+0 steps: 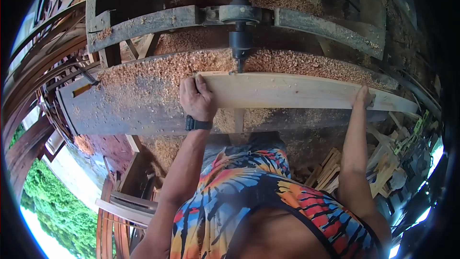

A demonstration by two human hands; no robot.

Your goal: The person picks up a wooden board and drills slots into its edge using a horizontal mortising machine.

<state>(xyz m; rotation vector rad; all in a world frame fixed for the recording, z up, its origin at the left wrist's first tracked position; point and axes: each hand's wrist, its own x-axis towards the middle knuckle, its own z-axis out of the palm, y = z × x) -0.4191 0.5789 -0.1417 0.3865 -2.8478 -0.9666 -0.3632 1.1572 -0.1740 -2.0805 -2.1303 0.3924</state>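
A long pale wooden board [287, 91] lies across the workbench [120, 110], which is strewn with wood shavings. My left hand [197, 97], a dark watch on its wrist, is closed around the board's left end. Farther right, my right hand [362, 97] grips the board near its right end. At the board's far edge, close to its left part, stands the bit of a spindle machine [240, 43], pointing down. The bit's tip meets or nearly meets the edge; I cannot tell if it is turning.
Shavings [306, 64] are heaped along the bench's far side. A metal bar [143, 26] spans behind the spindle. A hammer-like tool [87, 84] lies on the bench's left end. Stacked wood strips [33, 76] stand at left, and wood offcuts [330, 168] lie below at right.
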